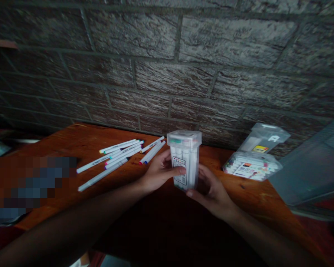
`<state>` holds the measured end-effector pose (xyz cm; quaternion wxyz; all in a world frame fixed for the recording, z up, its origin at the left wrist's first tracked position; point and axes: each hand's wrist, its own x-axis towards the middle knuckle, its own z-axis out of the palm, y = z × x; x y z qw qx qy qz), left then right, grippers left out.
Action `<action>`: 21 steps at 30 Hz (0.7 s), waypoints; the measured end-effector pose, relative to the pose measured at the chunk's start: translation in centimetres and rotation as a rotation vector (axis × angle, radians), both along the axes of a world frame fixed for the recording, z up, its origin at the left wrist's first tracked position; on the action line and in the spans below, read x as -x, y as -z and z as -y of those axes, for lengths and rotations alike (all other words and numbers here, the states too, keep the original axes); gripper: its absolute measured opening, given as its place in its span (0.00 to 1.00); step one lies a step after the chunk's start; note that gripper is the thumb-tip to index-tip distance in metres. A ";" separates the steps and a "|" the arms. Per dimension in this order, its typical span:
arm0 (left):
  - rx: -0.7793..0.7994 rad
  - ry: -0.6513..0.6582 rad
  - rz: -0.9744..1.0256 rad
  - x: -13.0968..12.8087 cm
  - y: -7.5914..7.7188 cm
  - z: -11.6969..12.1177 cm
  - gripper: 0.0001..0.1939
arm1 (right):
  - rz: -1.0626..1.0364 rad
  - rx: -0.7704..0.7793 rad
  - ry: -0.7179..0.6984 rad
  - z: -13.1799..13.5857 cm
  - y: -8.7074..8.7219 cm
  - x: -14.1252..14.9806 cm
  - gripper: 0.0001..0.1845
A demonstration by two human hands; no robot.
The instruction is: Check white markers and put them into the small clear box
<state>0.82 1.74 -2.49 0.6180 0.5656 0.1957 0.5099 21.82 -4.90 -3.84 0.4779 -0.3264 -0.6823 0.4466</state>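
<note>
A clear plastic marker case (193,167) with a lid on top stands upright between my hands, packed with white markers. My left hand (161,170) grips its left side, the thumb lying across the printed label. Around the lower right side curls my right hand (211,193), its thumb at the bottom corner; some of its fingers are hidden behind the case. Left of the case, several loose white markers (122,154) with coloured ends lie on the wooden table (228,207).
On the right, a second marker case (250,167) lies on its side, full of markers. Behind it is a clear, mostly see-through container (267,139) with a yellow label. A brick wall (156,74) borders the table's back edge. A grey translucent panel (314,167) stands at the right.
</note>
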 end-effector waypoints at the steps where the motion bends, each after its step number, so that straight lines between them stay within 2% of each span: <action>1: -0.007 0.004 -0.012 0.0 -0.1 0.1 0.26 | 0.005 -0.013 0.015 -0.1 0.1 0.1 0.37; 6: 0.012 0.049 -0.075 0.1 0.0 0.2 0.26 | -0.010 -0.007 0.045 -0.2 0.0 0.3 0.30; 10: 0.051 0.105 -0.088 0.5 0.3 0.1 0.32 | -0.052 0.094 0.057 0.1 -0.4 -0.2 0.25; 15: 0.062 0.169 -0.105 0.9 0.1 0.3 0.38 | -0.076 0.129 0.055 0.0 -0.8 -0.5 0.26; 21: 0.061 0.160 -0.114 0.8 0.0 0.4 0.41 | -0.074 0.125 0.029 -0.1 -1.0 -0.8 0.27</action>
